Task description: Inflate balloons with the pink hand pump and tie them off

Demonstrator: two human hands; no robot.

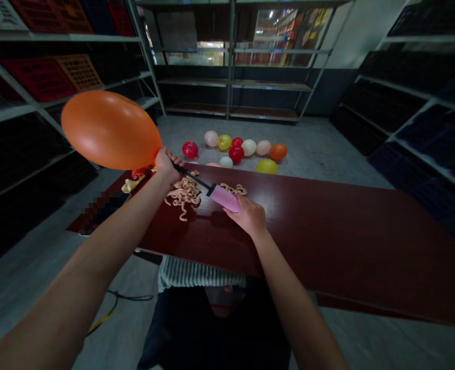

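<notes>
Dim overall; brighter window (275,38) at 1 o'clock. Soft glare mid-table (327,231); highlight on orange balloon (111,131). Shelves (423,103) at 3 o'clock dark, stretched. Pixelated patch at 8 o'clock.

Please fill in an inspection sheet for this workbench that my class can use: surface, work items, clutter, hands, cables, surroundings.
Surface: dark red-brown table, smooth and glossy; right side bare.
Work items: inflated orange balloon at the black end of a pink pump; curly tan strands in two piles.
Clutter: small limp red and yellow items and a pixelated object at the table's left end.
Hands: left hand at the balloon's neck; right hand gripping the pump's pink barrel.
Cables: dark cord on the floor, left of the legs; none seen on the table.
Surroundings: round balloons on the floor beyond; metal shelves behind.
</notes>
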